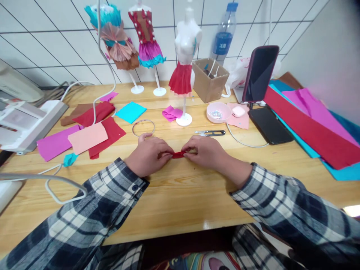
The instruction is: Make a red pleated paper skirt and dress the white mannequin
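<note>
A short, narrow strip of red crepe paper (pixel 178 155) is stretched between my two hands, low over the wooden table. My left hand (pixel 150 153) pinches its left end between thumb and fingers. At the other end, my right hand (pixel 206 152) is closed on it in the same way. Just beyond my right hand lie thread snips (pixel 213 132) with black handles. A thin ring (pixel 143 128) rests behind my left hand. Straight ahead stands a small white mannequin (pixel 188 45) wearing a red pleated skirt (pixel 181 79), with a folded magenta paper piece (pixel 172 113) by its base.
Two dressed mannequins (pixel 115 41) (pixel 147 37) stand along the tiled wall. A cardboard box (pixel 210 80), a bottle (pixel 225 35), a pink bead dish (pixel 218 112) and an upright phone (pixel 260 73) are behind right. Coloured sheets (pixel 312 125) lie right; paper scraps (pixel 87 137) and a sewing machine (pixel 33 120) left.
</note>
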Tool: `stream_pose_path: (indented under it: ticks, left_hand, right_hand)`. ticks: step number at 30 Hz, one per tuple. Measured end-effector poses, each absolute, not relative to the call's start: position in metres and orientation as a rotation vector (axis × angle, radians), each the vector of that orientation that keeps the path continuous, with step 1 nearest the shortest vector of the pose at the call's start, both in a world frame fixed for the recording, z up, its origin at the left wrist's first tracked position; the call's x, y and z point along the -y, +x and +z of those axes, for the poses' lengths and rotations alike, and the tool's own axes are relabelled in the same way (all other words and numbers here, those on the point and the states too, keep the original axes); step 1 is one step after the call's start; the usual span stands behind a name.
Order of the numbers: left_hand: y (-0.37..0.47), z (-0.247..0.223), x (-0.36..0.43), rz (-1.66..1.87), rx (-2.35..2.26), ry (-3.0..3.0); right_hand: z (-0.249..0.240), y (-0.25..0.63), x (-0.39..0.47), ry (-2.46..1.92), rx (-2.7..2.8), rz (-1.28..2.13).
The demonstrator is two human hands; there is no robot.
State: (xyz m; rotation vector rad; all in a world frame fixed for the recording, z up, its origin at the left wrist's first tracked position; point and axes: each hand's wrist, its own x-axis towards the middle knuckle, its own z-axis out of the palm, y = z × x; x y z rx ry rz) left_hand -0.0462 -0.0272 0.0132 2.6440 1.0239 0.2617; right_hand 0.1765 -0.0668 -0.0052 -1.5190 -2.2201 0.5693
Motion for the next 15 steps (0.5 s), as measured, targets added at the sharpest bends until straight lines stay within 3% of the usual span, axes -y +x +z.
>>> stream_pose_path:
  ticks: [15]
  left_hand:
    - [-0.058,0.014,0.035,0.316,-0.93,2.889]
  right_hand:
    - [-0.002,0.178,0.076,-1.349,2.517,0.311]
